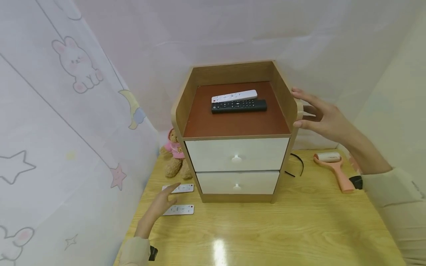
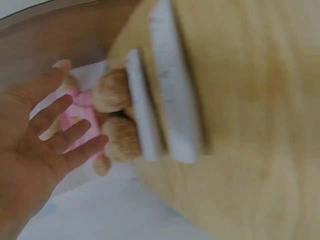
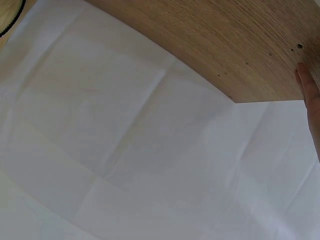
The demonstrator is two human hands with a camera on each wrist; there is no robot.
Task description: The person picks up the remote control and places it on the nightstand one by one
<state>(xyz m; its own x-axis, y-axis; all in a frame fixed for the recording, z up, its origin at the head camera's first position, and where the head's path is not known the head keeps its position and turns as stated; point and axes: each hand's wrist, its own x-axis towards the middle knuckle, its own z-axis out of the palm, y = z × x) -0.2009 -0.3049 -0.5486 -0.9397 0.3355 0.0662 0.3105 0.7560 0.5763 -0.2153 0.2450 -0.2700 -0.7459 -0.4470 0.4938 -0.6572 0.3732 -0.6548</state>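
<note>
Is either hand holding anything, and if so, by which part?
Nothing is visibly held: the left hand is empty near two slim white remotes, while the right hand only touches the right side panel of the light-brown wooden cabinet.

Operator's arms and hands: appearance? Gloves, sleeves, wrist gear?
Left hand and right hand are bare, no gloves. Long sleeves, pale cream: left sleeve, right sleeve. A small black item shows at each wrist, left and right; details unclear. No cables visible.
</note>
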